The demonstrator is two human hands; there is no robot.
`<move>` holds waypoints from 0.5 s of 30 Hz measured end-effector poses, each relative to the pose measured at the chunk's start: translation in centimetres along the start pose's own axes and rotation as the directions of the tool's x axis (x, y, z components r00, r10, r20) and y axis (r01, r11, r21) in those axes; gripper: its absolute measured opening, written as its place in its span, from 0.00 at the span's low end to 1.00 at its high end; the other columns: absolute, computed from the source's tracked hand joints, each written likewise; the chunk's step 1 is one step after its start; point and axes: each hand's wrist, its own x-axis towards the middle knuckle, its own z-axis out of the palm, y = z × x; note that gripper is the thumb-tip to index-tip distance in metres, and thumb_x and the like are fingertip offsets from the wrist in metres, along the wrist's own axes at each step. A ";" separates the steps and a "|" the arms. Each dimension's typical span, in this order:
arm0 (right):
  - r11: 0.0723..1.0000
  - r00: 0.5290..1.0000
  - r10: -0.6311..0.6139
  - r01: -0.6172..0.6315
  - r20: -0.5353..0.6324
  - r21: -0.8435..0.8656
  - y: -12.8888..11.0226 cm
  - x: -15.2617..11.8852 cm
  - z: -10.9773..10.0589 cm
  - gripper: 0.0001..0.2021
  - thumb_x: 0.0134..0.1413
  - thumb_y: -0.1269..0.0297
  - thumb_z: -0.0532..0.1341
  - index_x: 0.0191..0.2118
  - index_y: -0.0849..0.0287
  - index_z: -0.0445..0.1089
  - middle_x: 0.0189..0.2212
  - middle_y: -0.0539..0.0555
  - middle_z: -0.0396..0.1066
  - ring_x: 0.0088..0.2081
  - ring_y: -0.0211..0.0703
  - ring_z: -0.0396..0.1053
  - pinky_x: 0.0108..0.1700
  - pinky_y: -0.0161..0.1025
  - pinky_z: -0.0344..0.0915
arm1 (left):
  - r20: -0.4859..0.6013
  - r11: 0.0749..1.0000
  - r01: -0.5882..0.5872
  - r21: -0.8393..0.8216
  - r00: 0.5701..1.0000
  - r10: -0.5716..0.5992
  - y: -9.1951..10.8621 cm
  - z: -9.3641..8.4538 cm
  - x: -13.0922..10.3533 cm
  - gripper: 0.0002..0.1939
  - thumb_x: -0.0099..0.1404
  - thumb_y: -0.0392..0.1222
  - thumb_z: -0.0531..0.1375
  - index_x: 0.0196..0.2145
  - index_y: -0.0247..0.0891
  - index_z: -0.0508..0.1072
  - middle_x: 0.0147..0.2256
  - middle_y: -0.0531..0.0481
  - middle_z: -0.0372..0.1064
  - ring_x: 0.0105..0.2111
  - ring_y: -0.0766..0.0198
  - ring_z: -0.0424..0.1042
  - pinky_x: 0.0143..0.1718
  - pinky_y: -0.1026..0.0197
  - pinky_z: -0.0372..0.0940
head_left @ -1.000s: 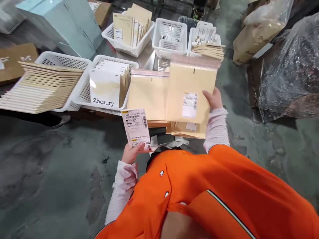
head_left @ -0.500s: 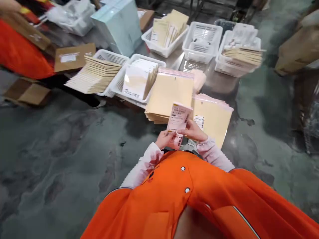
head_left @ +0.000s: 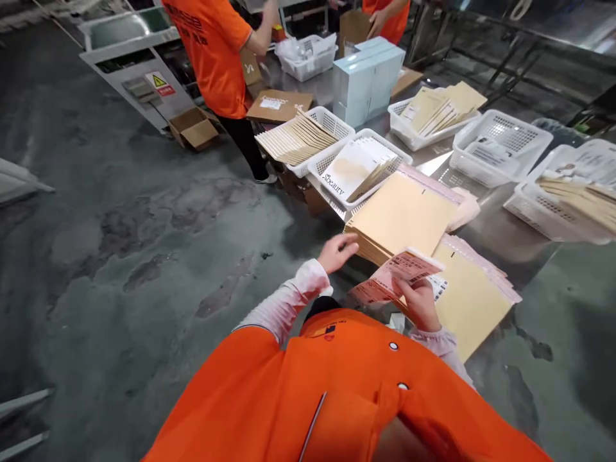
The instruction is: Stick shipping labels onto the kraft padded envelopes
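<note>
The right hand [head_left: 419, 305] has its grip closed on a pink-and-white printed paper label sheet [head_left: 380, 283], near side of a stack of tan paper envelopes [head_left: 404, 208]. Left of that stack, the left hand [head_left: 337, 255] has parted fingers.

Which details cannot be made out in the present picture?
In the head view:
Print on the pink slip: too small and slanted.
Envelope label: partly covered by the right hand and slip.
Whether the left hand touches the envelope stack: unclear from above.
Rightmost basket: end cut off by the picture's edge.
</note>
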 end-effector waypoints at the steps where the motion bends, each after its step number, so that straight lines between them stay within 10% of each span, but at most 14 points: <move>1: 1.000 1.000 0.002 -0.002 -0.010 -0.001 -0.2 0.1 0.2 0.26 0.44 0.37 0.72 0.35 0.57 0.80 0.41 0.65 0.84 0.46 0.61 0.82 0.49 0.52 0.80 | -0.048 0.984 -0.108 0.140 0.992 0.116 0.9 -2.0 1.8 0.13 0.73 0.41 0.65 0.53 0.39 0.82 0.57 0.41 0.78 0.58 0.56 0.76 0.64 0.55 0.68; 4: 0.999 0.999 0.019 -0.020 -0.042 -0.028 -0.8 0.5 0.6 0.24 0.43 0.39 0.72 0.34 0.58 0.79 0.40 0.66 0.84 0.45 0.62 0.83 0.48 0.52 0.80 | -0.156 0.837 -0.255 0.484 0.916 0.369 4.2 -9.6 8.8 0.24 0.72 0.33 0.61 0.63 0.27 0.75 0.68 0.36 0.67 0.71 0.52 0.62 0.74 0.56 0.52; 9: 0.996 0.967 0.055 -0.071 -0.250 -0.053 -1.7 1.6 1.9 0.22 0.42 0.42 0.73 0.32 0.58 0.81 0.38 0.65 0.84 0.44 0.65 0.83 0.45 0.53 0.80 | -0.253 0.665 0.004 0.747 0.927 0.278 8.3 -21.5 20.9 0.38 0.68 0.26 0.54 0.74 0.20 0.57 0.77 0.30 0.46 0.77 0.43 0.43 0.75 0.42 0.47; 15: 0.994 0.913 0.054 -0.087 -0.405 -0.064 -2.7 3.2 5.5 0.24 0.40 0.42 0.74 0.34 0.60 0.82 0.39 0.66 0.84 0.45 0.66 0.83 0.45 0.54 0.80 | -0.219 0.451 0.121 0.885 0.960 0.172 6.8 -28.3 27.8 0.48 0.61 0.31 0.56 0.78 0.37 0.52 0.79 0.44 0.41 0.79 0.51 0.35 0.72 0.36 0.51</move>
